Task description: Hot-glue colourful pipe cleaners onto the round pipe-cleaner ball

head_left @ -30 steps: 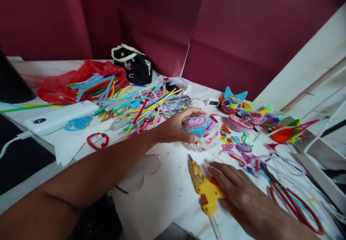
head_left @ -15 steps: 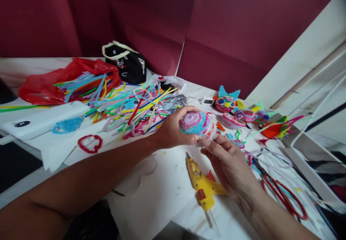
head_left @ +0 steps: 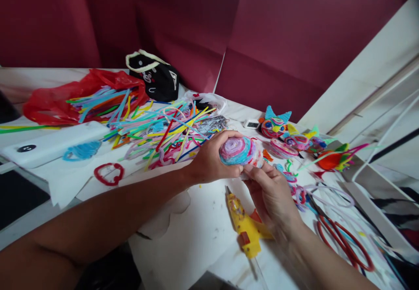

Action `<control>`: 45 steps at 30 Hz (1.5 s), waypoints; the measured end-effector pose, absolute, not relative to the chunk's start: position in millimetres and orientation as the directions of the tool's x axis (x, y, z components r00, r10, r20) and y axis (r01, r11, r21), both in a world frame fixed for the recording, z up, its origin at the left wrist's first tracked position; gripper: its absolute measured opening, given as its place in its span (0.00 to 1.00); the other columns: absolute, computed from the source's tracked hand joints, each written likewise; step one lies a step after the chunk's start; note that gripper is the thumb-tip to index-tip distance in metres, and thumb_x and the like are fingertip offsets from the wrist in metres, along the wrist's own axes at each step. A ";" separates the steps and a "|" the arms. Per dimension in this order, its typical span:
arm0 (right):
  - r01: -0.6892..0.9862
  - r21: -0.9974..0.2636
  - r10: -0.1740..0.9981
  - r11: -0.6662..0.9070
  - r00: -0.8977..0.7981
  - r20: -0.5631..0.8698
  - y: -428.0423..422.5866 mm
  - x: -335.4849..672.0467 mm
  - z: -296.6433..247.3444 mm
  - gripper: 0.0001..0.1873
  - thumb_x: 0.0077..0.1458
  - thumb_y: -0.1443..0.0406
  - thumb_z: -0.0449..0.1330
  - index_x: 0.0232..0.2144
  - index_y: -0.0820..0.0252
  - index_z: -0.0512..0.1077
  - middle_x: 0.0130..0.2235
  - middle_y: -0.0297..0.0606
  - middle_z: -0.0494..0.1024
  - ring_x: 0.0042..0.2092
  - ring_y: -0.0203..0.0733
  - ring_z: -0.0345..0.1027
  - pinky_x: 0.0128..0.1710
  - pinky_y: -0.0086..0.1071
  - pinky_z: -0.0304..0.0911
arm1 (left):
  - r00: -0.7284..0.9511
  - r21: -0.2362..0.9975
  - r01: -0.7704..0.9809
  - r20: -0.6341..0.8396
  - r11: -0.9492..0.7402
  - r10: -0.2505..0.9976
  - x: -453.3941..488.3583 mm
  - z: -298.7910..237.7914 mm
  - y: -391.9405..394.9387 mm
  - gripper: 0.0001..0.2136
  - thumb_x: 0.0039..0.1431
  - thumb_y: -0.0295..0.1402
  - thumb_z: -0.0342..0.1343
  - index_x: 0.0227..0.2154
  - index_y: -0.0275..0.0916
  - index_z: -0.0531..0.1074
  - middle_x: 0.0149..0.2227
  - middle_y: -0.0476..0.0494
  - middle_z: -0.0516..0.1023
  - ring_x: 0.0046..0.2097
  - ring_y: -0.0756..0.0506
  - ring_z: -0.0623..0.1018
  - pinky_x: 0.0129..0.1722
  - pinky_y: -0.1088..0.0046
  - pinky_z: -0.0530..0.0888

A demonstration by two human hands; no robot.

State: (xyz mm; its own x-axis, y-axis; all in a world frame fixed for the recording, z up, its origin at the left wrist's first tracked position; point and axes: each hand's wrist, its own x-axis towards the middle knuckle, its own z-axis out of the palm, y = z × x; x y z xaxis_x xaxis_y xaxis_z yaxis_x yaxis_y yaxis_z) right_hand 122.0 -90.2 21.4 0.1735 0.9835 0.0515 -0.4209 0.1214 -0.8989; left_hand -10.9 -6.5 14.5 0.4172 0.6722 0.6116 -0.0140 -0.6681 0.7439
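Above the middle of the table I hold a ball wrapped in coiled pipe cleaners (head_left: 236,150), with lilac, pink and turquoise rings and a white and red end on the right. My left hand (head_left: 214,157) is wrapped round its left side. The fingers of my right hand (head_left: 270,185) pinch at its lower right edge; whether a strand lies between them I cannot make out. Below the ball a yellow hot glue gun (head_left: 244,226) lies on the white paper, its nozzle pointing up and a clear glue stick coming out of its back.
Loose pipe cleaners (head_left: 163,133) pile up at the left, partly in a red plastic bag (head_left: 55,102). A black pouch (head_left: 157,80) stands behind. Finished pipe-cleaner figures (head_left: 275,126) and red-handled scissors (head_left: 343,242) lie at the right. A red heart shape (head_left: 109,174) is near my left forearm.
My right fingers have shifted slightly left along the ball's lower edge. The ball stays in my left hand, nearly in place. The glue gun has not moved on the table.
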 end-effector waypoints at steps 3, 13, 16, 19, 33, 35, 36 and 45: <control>-0.417 -0.899 0.979 0.135 0.197 0.055 -88.8 120.6 20.0 0.05 0.44 0.70 0.67 0.28 0.60 0.78 0.29 0.31 0.81 0.31 0.30 0.71 0.37 0.23 0.65 | 0.409 0.733 -0.003 0.622 -0.681 0.668 -10.2 14.2 -7.1 0.30 0.39 0.28 0.62 0.51 0.37 0.66 0.54 0.37 0.72 0.56 0.37 0.73 0.59 0.59 0.68; -0.444 -0.884 0.974 0.144 0.221 0.047 -87.6 122.2 16.3 0.06 0.41 0.70 0.69 0.27 0.59 0.79 0.26 0.31 0.79 0.29 0.32 0.69 0.35 0.26 0.66 | 0.389 0.760 -0.010 0.602 -0.650 0.698 -6.4 8.5 -6.0 0.28 0.37 0.30 0.63 0.48 0.38 0.68 0.53 0.38 0.73 0.56 0.36 0.73 0.59 0.58 0.68; -0.450 -0.885 0.981 0.115 0.189 0.032 -88.1 125.5 16.0 0.08 0.43 0.68 0.70 0.30 0.58 0.79 0.29 0.33 0.80 0.30 0.35 0.71 0.36 0.29 0.67 | 0.426 0.785 -0.041 0.573 -0.618 0.700 -6.4 4.0 -0.3 0.29 0.39 0.31 0.65 0.48 0.39 0.68 0.53 0.39 0.73 0.55 0.36 0.73 0.57 0.60 0.69; -0.458 -0.882 0.983 0.113 0.180 0.033 -88.5 128.2 14.9 0.09 0.42 0.68 0.70 0.31 0.59 0.79 0.29 0.33 0.81 0.31 0.34 0.71 0.37 0.28 0.67 | 0.463 0.818 -0.069 0.534 -0.572 0.707 -6.9 0.1 4.4 0.30 0.40 0.33 0.66 0.50 0.40 0.67 0.54 0.39 0.73 0.54 0.37 0.74 0.55 0.61 0.70; -0.437 -0.894 0.990 0.104 0.129 0.052 -90.9 133.7 10.3 0.10 0.43 0.70 0.68 0.33 0.58 0.78 0.31 0.32 0.80 0.33 0.33 0.70 0.40 0.27 0.65 | 0.548 0.878 -0.143 0.454 -0.456 0.703 -7.5 -0.6 8.3 0.28 0.45 0.35 0.66 0.51 0.39 0.65 0.52 0.38 0.73 0.55 0.38 0.73 0.53 0.62 0.70; -0.437 -0.895 0.990 0.092 0.139 0.035 -91.6 132.7 10.7 0.11 0.42 0.69 0.69 0.32 0.59 0.79 0.30 0.32 0.80 0.33 0.33 0.70 0.40 0.27 0.66 | 0.547 0.881 -0.133 0.448 -0.455 0.708 -8.0 -0.4 7.7 0.29 0.45 0.35 0.66 0.51 0.39 0.65 0.52 0.39 0.73 0.54 0.38 0.73 0.53 0.62 0.70; -0.434 -0.897 0.989 0.086 0.144 0.026 -91.9 131.9 11.2 0.10 0.41 0.69 0.69 0.31 0.59 0.79 0.30 0.32 0.80 0.32 0.33 0.70 0.40 0.27 0.66 | 0.542 0.879 -0.128 0.450 -0.459 0.710 -8.3 -0.5 7.5 0.29 0.44 0.35 0.66 0.51 0.39 0.65 0.52 0.39 0.73 0.54 0.38 0.73 0.53 0.62 0.70; -0.412 -0.908 0.983 0.070 0.184 -0.008 -92.7 125.6 14.5 0.12 0.36 0.68 0.71 0.29 0.58 0.79 0.29 0.34 0.81 0.32 0.36 0.72 0.40 0.30 0.67 | 0.510 0.857 -0.129 0.488 -0.499 0.708 -7.4 -4.2 10.2 0.29 0.41 0.34 0.65 0.49 0.40 0.66 0.51 0.40 0.73 0.52 0.37 0.73 0.53 0.60 0.70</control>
